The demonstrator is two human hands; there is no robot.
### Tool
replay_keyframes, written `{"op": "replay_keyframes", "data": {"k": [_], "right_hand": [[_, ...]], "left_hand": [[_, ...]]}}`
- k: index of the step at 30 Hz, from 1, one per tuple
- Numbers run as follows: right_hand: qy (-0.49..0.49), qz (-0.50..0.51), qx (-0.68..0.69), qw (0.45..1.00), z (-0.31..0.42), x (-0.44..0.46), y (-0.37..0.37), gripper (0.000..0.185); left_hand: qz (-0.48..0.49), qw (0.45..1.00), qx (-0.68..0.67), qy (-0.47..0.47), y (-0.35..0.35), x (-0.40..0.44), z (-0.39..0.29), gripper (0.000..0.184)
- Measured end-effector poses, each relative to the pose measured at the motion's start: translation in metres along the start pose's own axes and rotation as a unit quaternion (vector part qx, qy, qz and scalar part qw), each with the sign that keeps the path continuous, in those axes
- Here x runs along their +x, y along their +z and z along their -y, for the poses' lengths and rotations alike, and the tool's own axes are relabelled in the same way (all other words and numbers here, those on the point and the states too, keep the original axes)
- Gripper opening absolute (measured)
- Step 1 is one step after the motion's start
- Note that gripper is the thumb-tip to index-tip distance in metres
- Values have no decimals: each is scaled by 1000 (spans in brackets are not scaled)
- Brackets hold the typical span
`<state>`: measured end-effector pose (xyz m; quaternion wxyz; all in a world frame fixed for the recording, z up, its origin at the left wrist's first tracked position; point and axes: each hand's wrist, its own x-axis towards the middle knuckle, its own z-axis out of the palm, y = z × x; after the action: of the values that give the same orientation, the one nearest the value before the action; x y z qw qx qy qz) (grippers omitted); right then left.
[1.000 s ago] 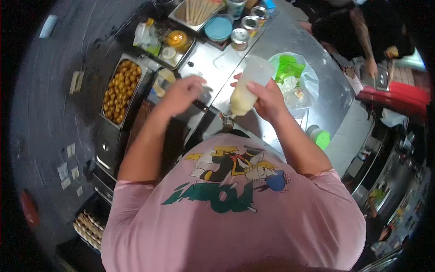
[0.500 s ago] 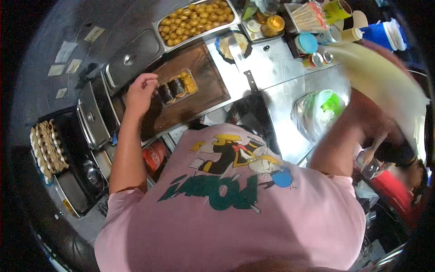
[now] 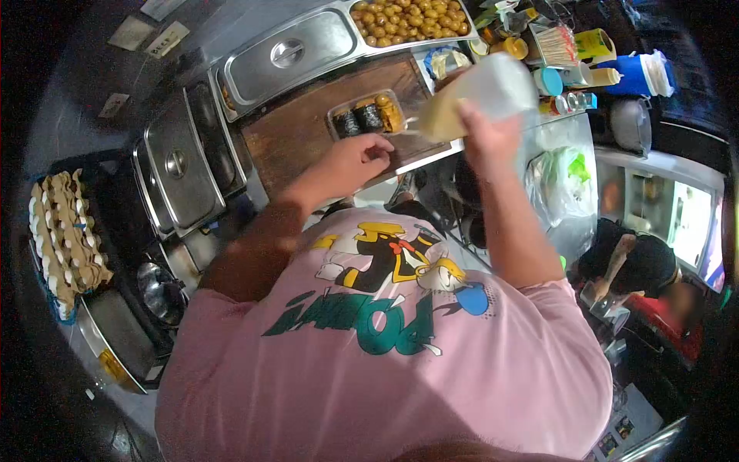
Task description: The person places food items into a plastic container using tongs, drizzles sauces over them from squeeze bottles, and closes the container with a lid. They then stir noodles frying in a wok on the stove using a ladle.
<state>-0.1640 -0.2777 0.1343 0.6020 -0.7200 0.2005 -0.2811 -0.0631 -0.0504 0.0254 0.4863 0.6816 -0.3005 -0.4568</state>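
A pale-yellow squeeze bottle [image 3: 493, 88], blurred by motion, is in my right hand [image 3: 493, 135]. It is tilted, with its nozzle pointing left at a clear plastic food container [image 3: 336, 123]. Inside the container lie dark seaweed-wrapped pieces [image 3: 358, 119] and yellow-brown food, including small round balls [image 3: 383, 101]. My left hand [image 3: 354, 163] is at the near edge of the container, fingers curled in and nothing visible in them. Whether it touches the container I cannot tell. Underneath is a brown wooden board [image 3: 281, 150].
Behind the board stand a lidded steel pan [image 3: 289, 52] and a tray of round brown balls [image 3: 408, 19]. Jars and a skewer holder [image 3: 554, 42] crowd the back right. A plastic bag [image 3: 558, 181] lies right, egg trays [image 3: 65, 231] left. Another person [image 3: 631, 266] is at far right.
My right hand has come in from the far right with the squeeze bottle, up to the container. My left hand has moved from the container's left side to its near edge. The view has shifted.
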Motion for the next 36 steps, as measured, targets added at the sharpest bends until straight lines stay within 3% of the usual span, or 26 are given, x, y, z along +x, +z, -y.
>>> {"op": "replay_keyframes", "data": {"k": [2, 4, 6, 9, 10, 13, 15, 17, 19, 21, 22, 24, 26, 30, 32, 33, 36], "right_hand": [[-112, 25, 78, 990, 50, 16, -13, 55], [-246, 111, 190, 944, 109, 28, -21, 63], [-214, 107, 189, 952, 124, 16, -17, 69], [-62, -19, -110, 992, 33, 11, 11, 61], [-89, -39, -127, 987, -20, 12, 8, 57], [-39, 14, -16, 999, -22, -3, 27, 47], [-21, -7, 77, 997, -15, -1, 34, 44], [-26, 11, 29, 999, -19, 1, 28, 46], [-24, 27, -11, 999, -20, -1, 25, 47], [0, -15, 36, 999, -17, -3, 21, 41], [-5, -10, 18, 1000, -26, -4, 11, 39], [-8, -20, -5, 1000, -22, -8, 8, 38], [23, -32, 7, 999, -30, -15, 0, 40], [25, -30, 59, 998, -20, -23, 12, 40], [42, -78, 39, 995, -31, -27, 0, 40], [31, -48, -15, 998, -29, -25, -5, 39], [24, -44, -8, 999, -24, -24, -6, 39]], "left_hand": [[-11, 998, 60, -17, -21, -13, -4, 26], [-49, 997, 54, -13, -43, -22, 11, 26], [-108, 991, 73, -25, -63, -25, 30, 24], [-157, 987, 34, -25, -75, -15, 67, 21], [-159, 985, 49, -44, -76, -14, 64, 20], [-143, 988, 49, 43, -57, -19, 46, 25], [-102, 994, 24, 34, -42, -18, 25, 25], [-60, 998, 4, 30, -34, -19, -11, 26], [-58, 985, 40, 155, -35, -35, -58, 21], [-104, 882, 220, 404, -44, -47, -92, 30], [-59, 864, 228, 445, -53, -64, -126, 26], [-60, 822, 203, 529, -55, -92, -164, 26], [-104, 802, 174, 563, -49, -110, -177, 29], [-168, 833, 36, 526, -43, -130, -209, 22], [-160, 811, 9, 562, -40, -119, -202, 21], [-156, 800, -3, 580, -38, -113, -198, 22], [-215, 773, -5, 596, -35, -108, -188, 26]]}}
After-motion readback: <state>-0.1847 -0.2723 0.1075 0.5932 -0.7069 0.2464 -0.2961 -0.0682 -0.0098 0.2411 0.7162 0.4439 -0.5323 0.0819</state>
